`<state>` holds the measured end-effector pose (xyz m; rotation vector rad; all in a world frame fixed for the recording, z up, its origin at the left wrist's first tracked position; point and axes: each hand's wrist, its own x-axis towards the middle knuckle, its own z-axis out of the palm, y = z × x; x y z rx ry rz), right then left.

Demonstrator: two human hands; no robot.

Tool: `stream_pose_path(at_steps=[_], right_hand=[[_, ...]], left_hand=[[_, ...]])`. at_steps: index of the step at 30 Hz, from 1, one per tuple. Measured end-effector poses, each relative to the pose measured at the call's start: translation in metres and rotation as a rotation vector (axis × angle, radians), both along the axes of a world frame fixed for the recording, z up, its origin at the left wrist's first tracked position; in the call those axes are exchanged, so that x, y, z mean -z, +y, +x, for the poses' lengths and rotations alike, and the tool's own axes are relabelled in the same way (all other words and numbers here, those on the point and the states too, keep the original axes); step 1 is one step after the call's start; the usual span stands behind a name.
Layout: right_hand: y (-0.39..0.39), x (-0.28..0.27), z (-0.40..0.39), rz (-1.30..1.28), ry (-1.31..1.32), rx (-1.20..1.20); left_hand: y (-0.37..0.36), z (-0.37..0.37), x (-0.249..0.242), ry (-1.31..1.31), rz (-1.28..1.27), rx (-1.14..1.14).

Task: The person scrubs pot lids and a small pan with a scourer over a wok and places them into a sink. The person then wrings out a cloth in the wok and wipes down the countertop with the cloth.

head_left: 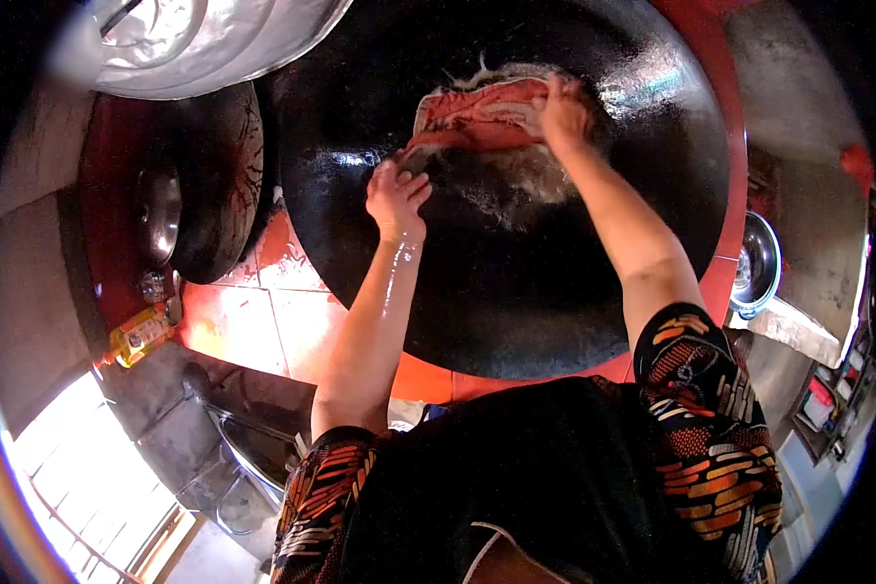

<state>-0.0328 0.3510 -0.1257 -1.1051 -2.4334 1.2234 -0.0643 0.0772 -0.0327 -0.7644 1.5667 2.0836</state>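
Note:
A wet red cloth (487,112) with a pale edge is stretched out over the bottom of a large black wok (516,311). My right hand (566,117) grips the cloth's right end. At its lower left corner, my left hand (397,200) pinches the cloth between thumb and fingers, with the other fingers curled loosely. Murky water (521,180) with some froth lies under and around the cloth. Wet streaks shine on my left forearm.
Red tiles (282,316) surround the wok. A second dark wok (219,185) and a large silvery lid (224,44) are at the left. A yellow bottle (141,336) stands at the tile edge. On the right is a metal basin (757,263).

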Motion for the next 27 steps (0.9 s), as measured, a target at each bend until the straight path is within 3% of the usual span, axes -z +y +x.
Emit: stream_pose_path(at_steps=[2,3,4,5,6,8,9,10,11,12,14,16,20,22,25,26,27], right_hand=[[-0.022,0.019,0.020,0.388,-0.117,-0.195],[-0.041,0.024,0.033,0.707,-0.268,-0.390],[-0.053,0.025,0.040,0.624,-0.274,-0.514],[-0.057,0.025,0.039,0.331,-0.253,-0.518],[-0.057,0.019,0.035,0.019,-0.205,-0.437],[-0.047,0.009,0.014,-0.571,0.030,-0.137],[-0.032,0.048,-0.008,-0.461,0.265,-0.170],[-0.032,-0.027,-0.015,-0.616,0.369,-0.202],[-0.024,-0.051,-0.025,-0.728,0.525,-0.270],[-0.020,-0.102,-0.028,-0.558,0.462,-0.290],[-0.003,-0.131,-0.043,-0.694,0.524,-0.210],[0.013,-0.122,-0.059,-0.635,0.672,-0.159],[0.058,-0.050,-0.042,-0.210,-0.014,-0.214],[0.044,-0.076,-0.010,0.222,-0.254,-0.092],[0.026,-0.034,0.024,0.631,-0.331,-0.132],[0.007,-0.036,0.034,0.395,-0.326,-0.148],[-0.011,-0.007,0.046,0.486,-0.302,-0.206]], left_hand=[[0.010,0.016,0.019,0.149,-0.095,0.114],[0.018,0.024,0.050,0.594,-0.383,0.456],[0.031,0.034,0.041,0.597,-0.384,0.663],[0.036,0.038,0.041,0.890,-0.825,1.010],[0.050,0.042,0.026,0.813,-1.073,1.338],[0.052,0.053,0.032,0.870,-1.192,1.527],[0.049,0.061,0.040,0.949,-1.281,1.555],[0.046,0.071,0.036,0.916,-1.291,1.575],[0.041,0.080,0.029,0.919,-1.247,1.571],[0.036,0.089,0.020,0.922,-1.203,1.571],[0.028,0.109,0.016,0.918,-1.165,1.575],[0.028,0.125,0.000,0.953,-1.230,1.542],[0.027,0.140,-0.019,0.692,-1.173,1.597],[0.024,0.140,-0.019,0.556,-1.161,1.616],[0.014,0.132,-0.014,0.491,-1.083,1.605],[0.013,0.128,-0.016,0.462,-1.039,1.612],[0.015,0.126,-0.020,0.446,-1.063,1.582]])
